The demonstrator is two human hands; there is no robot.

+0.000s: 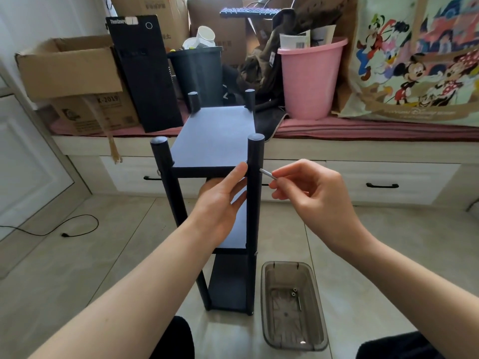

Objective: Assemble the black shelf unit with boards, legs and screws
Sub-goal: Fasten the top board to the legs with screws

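The black shelf unit stands upright on the tiled floor, with three boards between four round legs. My left hand grips the front edge of the top board, thumb on top and fingers underneath, beside the front right leg. My right hand pinches a thin silver hex key. The key's tip sits at the right side of that leg, level with the top board. A screw head shows lower on the same leg.
A grey transparent plastic tray lies on the floor right of the shelf, holding a couple of screws and a pin. Behind stand a drawer bench, a pink bucket, cardboard boxes and a black computer tower. A black cable lies left.
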